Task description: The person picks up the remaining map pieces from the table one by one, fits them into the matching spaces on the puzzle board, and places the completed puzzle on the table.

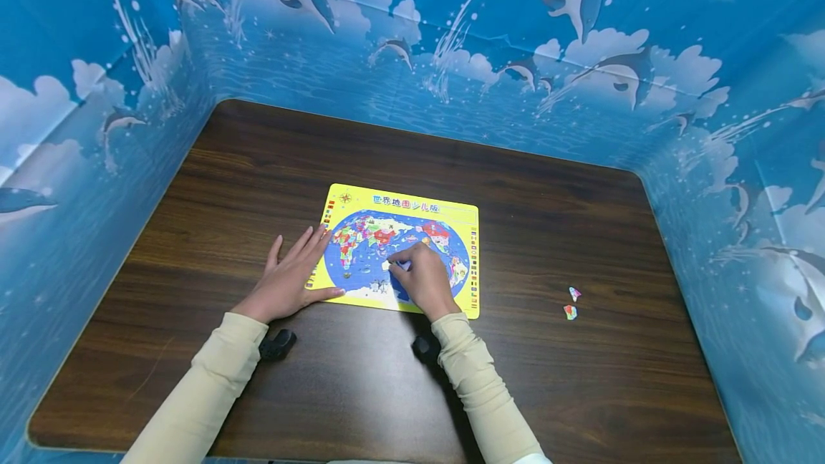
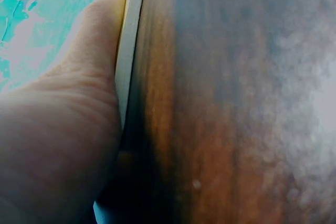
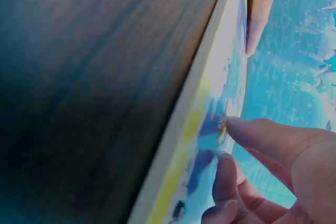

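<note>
A yellow-bordered world-map puzzle board (image 1: 460, 215) lies flat on the table, its blue oval map filled with coloured landmasses. My left hand (image 1: 290, 281) rests spread on the board's left side, thumb along the near edge. That thumb (image 2: 102, 30) lies against the board's side in the left wrist view. Over the middle of the map, my right hand (image 1: 425, 281) pinches a small puzzle piece (image 3: 222, 127) between thumb and fingers, right at the board's surface. A white patch (image 1: 387, 265) shows beside those fingertips. Most of the pinched piece is hidden.
Two loose puzzle pieces, one pink and white (image 1: 574, 293) and one multicoloured (image 1: 570, 312), lie on the dark wooden table (image 1: 548, 385) right of the board. A blue dolphin-print curtain (image 1: 361, 84) surrounds the table's back and sides.
</note>
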`<state>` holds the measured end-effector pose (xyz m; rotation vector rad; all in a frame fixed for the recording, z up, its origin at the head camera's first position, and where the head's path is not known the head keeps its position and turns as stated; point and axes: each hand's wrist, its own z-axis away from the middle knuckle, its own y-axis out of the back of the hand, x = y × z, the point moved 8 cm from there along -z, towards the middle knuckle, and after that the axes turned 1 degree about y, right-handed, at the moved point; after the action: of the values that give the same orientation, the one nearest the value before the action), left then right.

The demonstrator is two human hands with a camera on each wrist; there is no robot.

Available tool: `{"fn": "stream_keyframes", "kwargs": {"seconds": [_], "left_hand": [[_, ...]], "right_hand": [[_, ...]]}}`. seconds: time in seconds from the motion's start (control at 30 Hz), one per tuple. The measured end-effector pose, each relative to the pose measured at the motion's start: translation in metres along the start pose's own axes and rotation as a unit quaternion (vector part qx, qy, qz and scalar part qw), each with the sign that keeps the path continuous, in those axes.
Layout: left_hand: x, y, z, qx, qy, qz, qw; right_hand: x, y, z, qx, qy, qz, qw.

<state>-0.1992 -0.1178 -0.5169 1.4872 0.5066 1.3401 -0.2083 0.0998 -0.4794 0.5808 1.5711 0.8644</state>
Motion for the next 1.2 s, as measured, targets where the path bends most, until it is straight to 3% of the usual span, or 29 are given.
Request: {"fn": "stream_keyframes", "kwargs": {"seconds": [0.77, 0.93, 1.2], "left_hand": [[-0.001, -0.005, -0.003, -0.007, 0.01, -0.006, 0.9999], [0.001, -0.006, -0.001, -0.006, 0.003, 0.003, 1.0], [-0.001, -0.002, -0.003, 0.0, 0.003, 0.007, 1.0]], "right_hand": [[-0.009, -0.003, 0.008, 0.012, 0.042, 0.025, 0.9987], [-0.001, 0.001, 0.015, 0.016, 0.027, 0.006, 0.9995], [0.031, 0.035, 0.028, 0.081, -0.003, -0.016, 0.9966]]}}
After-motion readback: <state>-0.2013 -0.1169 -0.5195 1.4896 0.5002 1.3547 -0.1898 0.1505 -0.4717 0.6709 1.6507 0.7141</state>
